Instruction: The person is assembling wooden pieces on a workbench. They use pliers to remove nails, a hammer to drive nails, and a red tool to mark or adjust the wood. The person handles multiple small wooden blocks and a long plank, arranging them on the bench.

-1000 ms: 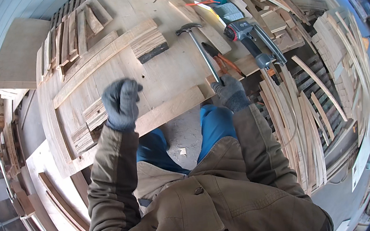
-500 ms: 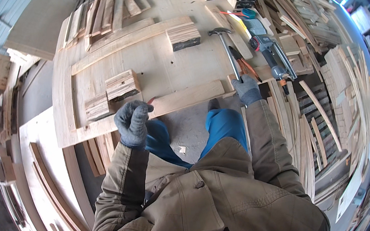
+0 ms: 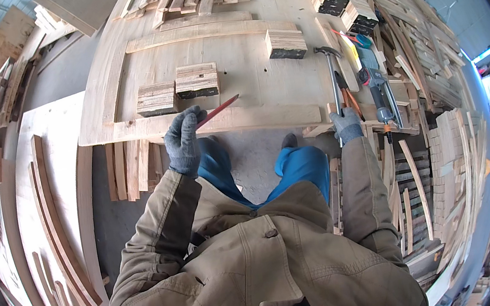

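The hammer (image 3: 333, 75) is between the nailer (image 3: 380, 98) at right and 3 wooden blocks (image 3: 197, 81) on the table (image 3: 240, 63).

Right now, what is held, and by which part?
Left hand: red pencil, by its near end. Right hand: hammer, seemingly by its handle's lower end.

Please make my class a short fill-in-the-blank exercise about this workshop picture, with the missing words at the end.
1. The left hand holds a thin, pointed ____ stick.
2. Both hands wear ____ gloves.
3. The right hand is at the near end of a claw ____.
4. The person's trousers are ____.

Missing words: red; gray; hammer; blue.
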`<state>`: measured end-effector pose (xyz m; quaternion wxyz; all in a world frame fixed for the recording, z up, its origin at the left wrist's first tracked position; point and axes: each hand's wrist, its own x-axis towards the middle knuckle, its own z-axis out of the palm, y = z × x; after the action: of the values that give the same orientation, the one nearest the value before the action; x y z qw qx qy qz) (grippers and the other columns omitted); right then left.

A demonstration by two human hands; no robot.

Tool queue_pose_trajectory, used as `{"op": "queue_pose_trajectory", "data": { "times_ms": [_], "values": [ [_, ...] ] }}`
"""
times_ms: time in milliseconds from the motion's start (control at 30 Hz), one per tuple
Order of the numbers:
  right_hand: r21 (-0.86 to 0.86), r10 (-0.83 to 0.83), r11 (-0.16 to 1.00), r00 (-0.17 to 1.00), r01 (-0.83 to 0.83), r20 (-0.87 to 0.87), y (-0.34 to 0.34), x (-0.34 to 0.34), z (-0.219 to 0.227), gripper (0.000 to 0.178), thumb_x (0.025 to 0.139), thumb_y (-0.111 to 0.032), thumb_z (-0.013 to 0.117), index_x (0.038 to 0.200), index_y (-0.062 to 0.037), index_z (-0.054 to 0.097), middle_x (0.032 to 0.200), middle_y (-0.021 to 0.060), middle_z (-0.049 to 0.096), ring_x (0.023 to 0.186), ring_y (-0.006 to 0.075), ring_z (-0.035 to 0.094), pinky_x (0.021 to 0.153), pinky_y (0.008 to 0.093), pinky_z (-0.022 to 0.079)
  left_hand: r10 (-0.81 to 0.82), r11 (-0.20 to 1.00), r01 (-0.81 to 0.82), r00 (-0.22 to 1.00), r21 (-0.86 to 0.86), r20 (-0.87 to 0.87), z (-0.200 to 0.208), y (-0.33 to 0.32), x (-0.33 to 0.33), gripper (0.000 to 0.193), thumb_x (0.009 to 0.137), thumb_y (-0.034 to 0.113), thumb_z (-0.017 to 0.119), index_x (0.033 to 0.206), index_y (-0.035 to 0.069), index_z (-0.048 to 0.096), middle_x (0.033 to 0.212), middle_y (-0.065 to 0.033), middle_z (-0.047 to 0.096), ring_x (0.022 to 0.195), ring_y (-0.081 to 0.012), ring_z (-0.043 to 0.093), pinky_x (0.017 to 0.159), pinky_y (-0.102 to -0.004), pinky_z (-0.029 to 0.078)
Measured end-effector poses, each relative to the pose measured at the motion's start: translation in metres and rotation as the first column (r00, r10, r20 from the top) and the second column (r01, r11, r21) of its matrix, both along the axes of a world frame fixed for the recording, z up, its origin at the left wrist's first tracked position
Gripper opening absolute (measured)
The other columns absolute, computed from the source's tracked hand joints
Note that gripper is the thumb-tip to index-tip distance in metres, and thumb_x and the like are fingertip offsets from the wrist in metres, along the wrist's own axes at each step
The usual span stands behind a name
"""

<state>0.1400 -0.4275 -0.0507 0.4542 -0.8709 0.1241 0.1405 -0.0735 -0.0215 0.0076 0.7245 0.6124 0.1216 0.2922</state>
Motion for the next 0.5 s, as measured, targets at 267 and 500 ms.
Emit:
{"op": "queue_pose_trajectory", "data": {
  "times_ms": [267,500],
  "values": [
    [-0.280,0.213,0.951,0.938,-0.134,0.274,-0.033,-0.001,-0.048,0.065,0.082,-0.028,0.079,0.137,0.0010,0.058,0.132,0.0257,0.063,0.121,0.0343,0.063,0.103,0.0411,0.049,0.032,0.922,-0.133,0.962,-0.365,-0.272,-0.042,0.015,-0.012,0.036,0.105,0.031,0.059,0.123,0.001,0.066,0.103,-0.0158,0.074,0.074,-0.0220,0.072,0.059,-0.0335,0.060],
    [0.021,0.005,1.000,0.992,-0.008,0.124,-0.001,-0.043,-0.013,0.069,0.087,-0.013,0.076,0.147,-0.0027,0.044,0.086,0.0118,0.067,0.054,0.0162,0.061,0.044,0.0318,0.048,-0.226,0.930,0.066,0.877,-0.361,-0.423,-0.044,-0.003,-0.016,0.026,0.103,0.024,0.063,0.108,-0.001,0.070,0.067,-0.0059,0.063,0.048,-0.0146,0.055,0.043,-0.0281,0.043]
  ]
}}
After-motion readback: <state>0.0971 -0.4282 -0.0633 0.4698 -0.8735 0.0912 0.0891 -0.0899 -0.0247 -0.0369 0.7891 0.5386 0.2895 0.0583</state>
